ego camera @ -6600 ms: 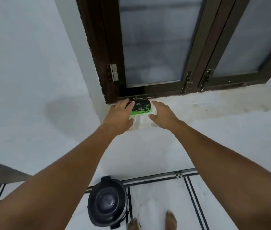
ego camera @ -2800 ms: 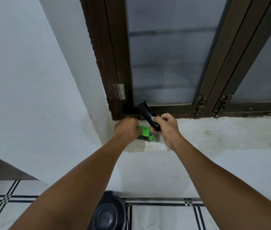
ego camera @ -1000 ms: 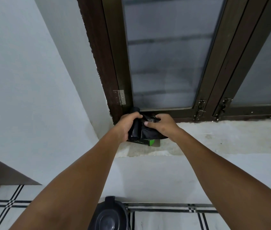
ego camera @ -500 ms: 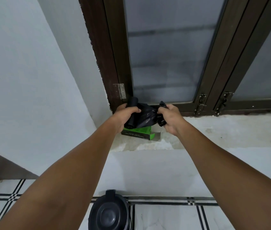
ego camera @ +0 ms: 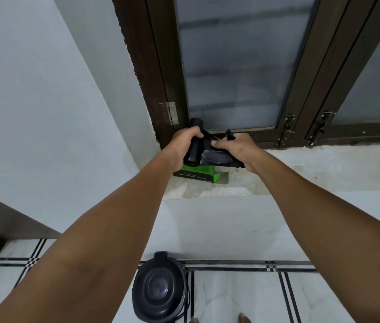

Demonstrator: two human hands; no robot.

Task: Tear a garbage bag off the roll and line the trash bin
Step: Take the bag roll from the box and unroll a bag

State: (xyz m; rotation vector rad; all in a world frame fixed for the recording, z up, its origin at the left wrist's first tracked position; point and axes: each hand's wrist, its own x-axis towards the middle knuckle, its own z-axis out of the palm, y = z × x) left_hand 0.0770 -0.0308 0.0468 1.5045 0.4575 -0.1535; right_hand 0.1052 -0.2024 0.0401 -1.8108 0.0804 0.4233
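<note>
A black roll of garbage bags (ego camera: pixel 193 153) stands nearly upright in my left hand (ego camera: pixel 182 145), whose fingers curl round it above the window sill. My right hand (ego camera: pixel 235 149) grips the unrolled end of the black bag (ego camera: pixel 214 158), which stretches from the roll to that hand. Below both hands the green and black box (ego camera: pixel 198 173) of the bags lies on the sill. The black trash bin (ego camera: pixel 160 293), lid closed, stands on the floor by the wall, between my forearms.
The concrete window sill (ego camera: pixel 312 169) runs rightward under a dark wooden window frame (ego camera: pixel 161 78) with frosted panes. White walls close in at left. The tiled floor (ego camera: pixel 242 297) has black lines; my toes show at the bottom edge.
My right hand has moved back toward the roll and the stretch of bag between my hands is shorter. The view has tilted slightly; the box stays on the sill.
</note>
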